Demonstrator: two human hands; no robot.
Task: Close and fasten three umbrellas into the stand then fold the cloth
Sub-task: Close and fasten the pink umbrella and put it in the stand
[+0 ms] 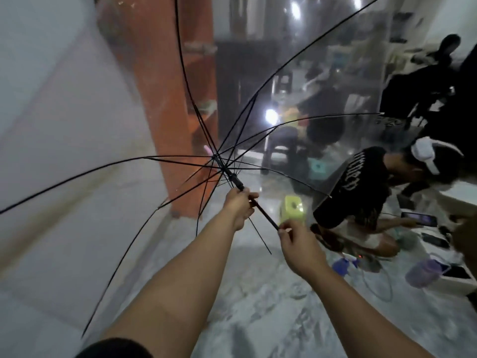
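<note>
A clear umbrella (258, 81) with black ribs is spread open in front of me, its canopy facing away and filling most of the view. My left hand (238, 204) is closed around its black shaft just below the runner. My right hand (294, 237) pinches the lower end of the shaft, near the handle. The handle itself is hidden inside that hand. No stand or cloth is visible.
A person in a black shirt (361, 192) crouches on the floor at the right, among phones (419, 218), cables and a plastic jar (426, 272). A yellow-green stool (293, 210) stands behind the umbrella. An orange pillar (160, 99) and a white wall (51, 125) lie left.
</note>
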